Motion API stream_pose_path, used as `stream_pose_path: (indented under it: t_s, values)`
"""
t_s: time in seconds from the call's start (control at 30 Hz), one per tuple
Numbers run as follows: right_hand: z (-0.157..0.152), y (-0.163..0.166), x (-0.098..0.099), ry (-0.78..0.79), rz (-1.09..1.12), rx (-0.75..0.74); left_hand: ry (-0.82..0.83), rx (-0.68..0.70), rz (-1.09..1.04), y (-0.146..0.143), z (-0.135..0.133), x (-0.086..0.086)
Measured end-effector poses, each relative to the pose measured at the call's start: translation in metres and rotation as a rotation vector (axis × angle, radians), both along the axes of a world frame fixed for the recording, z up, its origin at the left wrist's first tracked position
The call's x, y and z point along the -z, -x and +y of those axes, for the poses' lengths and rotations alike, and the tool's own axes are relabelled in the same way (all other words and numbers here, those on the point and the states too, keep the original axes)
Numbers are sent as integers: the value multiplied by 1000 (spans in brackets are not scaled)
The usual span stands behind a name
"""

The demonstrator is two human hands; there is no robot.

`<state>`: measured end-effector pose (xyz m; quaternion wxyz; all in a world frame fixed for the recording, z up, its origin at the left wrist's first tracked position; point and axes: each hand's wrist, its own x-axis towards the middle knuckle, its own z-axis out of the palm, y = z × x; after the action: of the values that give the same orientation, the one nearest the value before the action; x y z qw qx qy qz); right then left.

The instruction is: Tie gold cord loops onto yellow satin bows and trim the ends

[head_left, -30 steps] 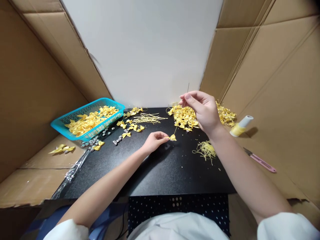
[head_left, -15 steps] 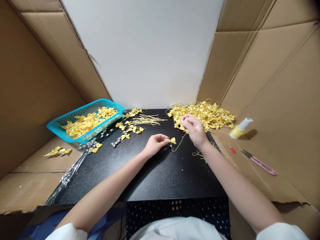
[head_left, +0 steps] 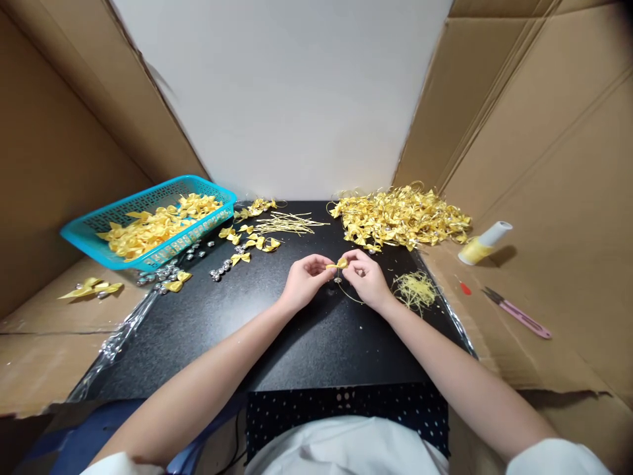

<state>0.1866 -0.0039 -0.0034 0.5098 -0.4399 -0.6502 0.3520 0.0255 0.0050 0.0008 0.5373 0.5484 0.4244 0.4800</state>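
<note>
Over the middle of the black table, a yellow ribbon bow (head_left: 341, 263) is pinched between both hands. My left hand (head_left: 305, 280) closes on its left side with thumb and fingertips. On the other side, my right hand (head_left: 366, 277) grips the bow's right loop between thumb and index finger. Just below the bow hangs a small silver bell (head_left: 337, 280), and a thin yellow cord (head_left: 352, 297) curves from it toward the right hand. Whether the right hand's other fingers hold the cord is hidden.
At left, a turquoise basket (head_left: 79, 239) contains yellow bows, with loose silver bells (head_left: 165, 274) beside it. Cut cords (head_left: 289, 224) lie at the back; finished-looking bows (head_left: 403, 218) are heaped behind right. Thread scraps (head_left: 416, 290), a thread spool (head_left: 484, 243), a red needle threader (head_left: 465, 287) and pink snips (head_left: 519, 316) lie rightward.
My right hand has come down and left from above the cord to the bow, and now pinches its right side. The left hand keeps its hold. The camera view has shifted slightly.
</note>
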Motion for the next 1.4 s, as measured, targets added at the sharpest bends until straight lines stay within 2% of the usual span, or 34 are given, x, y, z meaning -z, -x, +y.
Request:
stream_pose_path:
  t_s: [0.73, 1.13, 1.4]
  values:
    - [-3, 4, 0, -31, -15, -17, 2, -49, -19, 1, -1, 2]
    - [-7, 8, 5, -44, -11, -33, -147, -130, 94, 2, -5, 6]
    - [-10, 10, 6, -80, -37, 0, -281, -131, 179, 7, -6, 11]
